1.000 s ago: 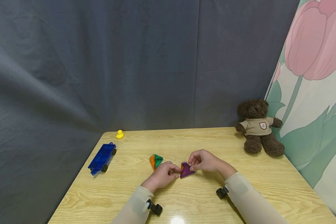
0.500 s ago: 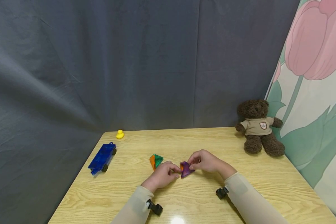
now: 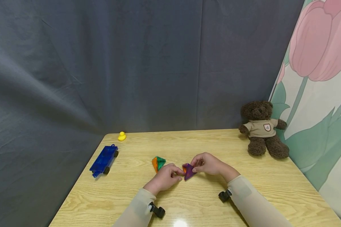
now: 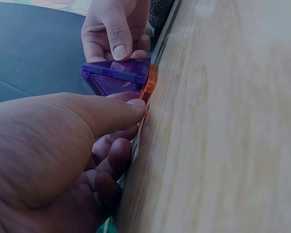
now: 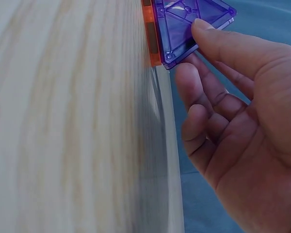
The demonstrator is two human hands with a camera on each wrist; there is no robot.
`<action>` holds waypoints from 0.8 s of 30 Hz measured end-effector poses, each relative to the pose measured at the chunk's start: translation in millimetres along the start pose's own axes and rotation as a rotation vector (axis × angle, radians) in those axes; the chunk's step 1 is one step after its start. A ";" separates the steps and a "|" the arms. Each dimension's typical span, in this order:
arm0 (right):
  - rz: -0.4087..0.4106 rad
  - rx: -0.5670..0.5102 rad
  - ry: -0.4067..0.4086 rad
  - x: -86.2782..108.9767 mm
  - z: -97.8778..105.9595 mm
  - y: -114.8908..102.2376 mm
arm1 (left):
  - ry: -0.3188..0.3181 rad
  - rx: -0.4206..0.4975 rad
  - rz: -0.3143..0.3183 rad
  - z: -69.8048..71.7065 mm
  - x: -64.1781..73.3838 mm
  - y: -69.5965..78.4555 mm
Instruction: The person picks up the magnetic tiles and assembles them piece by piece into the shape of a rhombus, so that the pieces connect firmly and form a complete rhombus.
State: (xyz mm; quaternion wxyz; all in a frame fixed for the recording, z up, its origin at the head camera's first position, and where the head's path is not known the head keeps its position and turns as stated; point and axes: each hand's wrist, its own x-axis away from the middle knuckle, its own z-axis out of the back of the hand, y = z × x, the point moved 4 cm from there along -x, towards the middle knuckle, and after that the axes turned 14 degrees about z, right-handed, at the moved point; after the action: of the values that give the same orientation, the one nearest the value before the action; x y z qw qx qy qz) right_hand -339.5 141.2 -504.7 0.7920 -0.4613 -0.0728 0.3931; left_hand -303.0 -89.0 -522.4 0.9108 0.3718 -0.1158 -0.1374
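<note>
Near the middle of the wooden table, my two hands meet at a small build of triangular magnetic tiles. Two translucent purple tiles [image 3: 189, 172] lean together over an orange tile [image 4: 150, 83] lying flat at the tabletop. My right hand [image 3: 208, 164] pinches a purple tile by its upper corner, thumb on its outer face, as the right wrist view shows. From the left, my left hand [image 3: 166, 177] pinches the near end of the orange tile with its thumb and forefinger; the forefinger is partly hidden behind the thumb in the left wrist view.
An orange-and-green tile piece [image 3: 160, 162] stands just beyond my left hand. At the left edge sits a blue toy car base [image 3: 103, 160] with black wheels, a yellow rubber duck [image 3: 122, 136] behind it. A brown teddy bear [image 3: 260, 129] sits at the back right corner.
The purple tiles have turned and tilted slightly in my fingers, and their right side has shifted a little left. Both hands stay in nearly the same place.
</note>
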 end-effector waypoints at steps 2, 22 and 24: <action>-0.009 -0.003 -0.003 0.2 -0.3 0.1 | -0.001 0.001 0.001 -0.2 0.2 -0.1; -0.022 0.022 0.018 1.6 2.5 4.7 | 0.005 0.050 -0.011 1.3 1.5 0.9; -0.022 0.041 0.031 2.0 4.8 6.0 | 0.010 0.079 -0.008 3.5 2.2 2.0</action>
State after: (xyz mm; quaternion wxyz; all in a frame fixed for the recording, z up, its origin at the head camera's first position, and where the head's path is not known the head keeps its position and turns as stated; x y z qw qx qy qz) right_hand -343.8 147.4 -507.2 0.8065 -0.4503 -0.0577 0.3787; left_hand -301.7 -90.6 -518.3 0.8954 0.4086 -0.1150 -0.1345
